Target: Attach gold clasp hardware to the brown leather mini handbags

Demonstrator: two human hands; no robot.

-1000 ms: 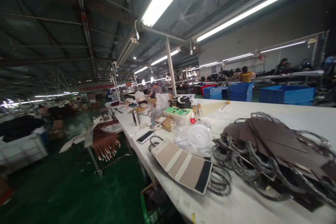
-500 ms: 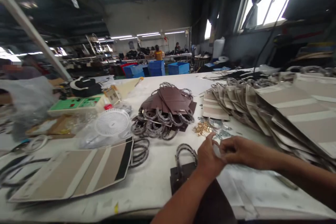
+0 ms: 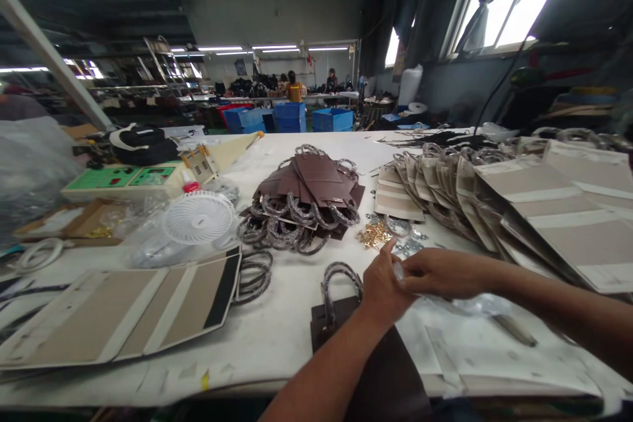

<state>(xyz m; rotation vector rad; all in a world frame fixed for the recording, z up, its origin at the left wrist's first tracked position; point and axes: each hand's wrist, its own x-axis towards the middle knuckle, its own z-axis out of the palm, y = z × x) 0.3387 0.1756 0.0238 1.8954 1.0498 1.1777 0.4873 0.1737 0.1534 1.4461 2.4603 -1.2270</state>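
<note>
My left hand (image 3: 388, 287) and my right hand (image 3: 438, 273) meet above the table, fingers closed around a piece of clear plastic (image 3: 398, 270); its full shape is hidden by the fingers. Beneath my left forearm lies a dark brown bag panel (image 3: 390, 376). A plastic-wrapped handle (image 3: 341, 270) stands up from its far end. Just beyond my hands are a small heap of gold-coloured metal fittings (image 3: 373, 235) and some silvery metal pieces (image 3: 408, 247). A crumpled clear plastic bag (image 3: 477, 305) lies under my right wrist.
Brown bag panels with wrapped handles (image 3: 316, 178) are piled mid-table. Beige-lined panels are stacked at right (image 3: 544, 191), and another lies open at left (image 3: 119, 316). A white fan (image 3: 198, 217) and a green-topped machine (image 3: 123, 177) stand left. Blue bins (image 3: 289, 119) and people are beyond.
My hands have drawn closer together, covering more of the clear plastic between them. The whole view has shifted slightly, so the table's contents appear further left and higher.
</note>
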